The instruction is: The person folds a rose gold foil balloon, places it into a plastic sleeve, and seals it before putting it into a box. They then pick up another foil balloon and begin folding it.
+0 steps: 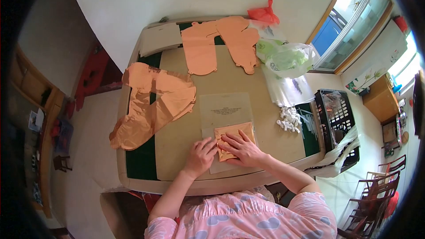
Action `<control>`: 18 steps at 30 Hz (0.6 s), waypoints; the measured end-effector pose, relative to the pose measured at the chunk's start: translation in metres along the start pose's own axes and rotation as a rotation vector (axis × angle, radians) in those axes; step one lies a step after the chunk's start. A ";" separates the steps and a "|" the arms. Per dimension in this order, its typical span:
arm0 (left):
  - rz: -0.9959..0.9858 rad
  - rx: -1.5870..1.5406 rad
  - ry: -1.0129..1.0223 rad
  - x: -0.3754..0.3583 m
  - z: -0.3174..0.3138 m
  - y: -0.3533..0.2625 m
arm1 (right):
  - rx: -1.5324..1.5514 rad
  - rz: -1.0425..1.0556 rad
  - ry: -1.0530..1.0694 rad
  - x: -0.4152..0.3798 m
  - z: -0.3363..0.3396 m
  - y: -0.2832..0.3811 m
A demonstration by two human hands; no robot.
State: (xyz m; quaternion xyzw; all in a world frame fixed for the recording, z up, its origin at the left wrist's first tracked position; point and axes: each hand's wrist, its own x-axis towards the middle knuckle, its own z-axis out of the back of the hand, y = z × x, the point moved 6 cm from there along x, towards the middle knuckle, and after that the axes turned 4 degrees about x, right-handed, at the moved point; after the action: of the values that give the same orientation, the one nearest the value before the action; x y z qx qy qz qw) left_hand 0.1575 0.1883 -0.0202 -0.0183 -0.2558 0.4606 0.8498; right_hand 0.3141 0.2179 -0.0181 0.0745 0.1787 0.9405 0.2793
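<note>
A shiny, copper-coloured packet [228, 129] is lying flat, folded rectangular, on printed translucent plastic [225, 102] near the tabletop's [177, 115] front edge.

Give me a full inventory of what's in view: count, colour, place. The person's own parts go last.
Folded packet: one, copper, near table edge
Printed sheet: one, translucent, just beyond packet
Flat foil shapes: several, copper, table's left and far side
Patterned bag: one, green-white, table's far right
Clear bags: count unclear, colourless, below patterned bag
Small pieces: a heap, white, table's right
Thin sticks: several, pale, beside the heap
Tied bag: one, red, table's far edge
Crate: one, black, table's right edge
Table: one, green and beige, centre
Chairs: at least two, brown, floor right
Left hand: one, bare, packet's left edge
Right hand: one, bare, on packet
</note>
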 end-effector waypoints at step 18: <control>0.002 -0.016 0.007 0.001 -0.002 -0.005 | 0.057 0.025 -0.152 0.011 0.003 -0.009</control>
State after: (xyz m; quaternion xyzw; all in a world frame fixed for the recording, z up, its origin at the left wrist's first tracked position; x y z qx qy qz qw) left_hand 0.1627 0.1870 -0.0202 -0.0272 -0.2566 0.4592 0.8500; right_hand 0.3098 0.2314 -0.0184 0.1557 0.1829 0.9301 0.2778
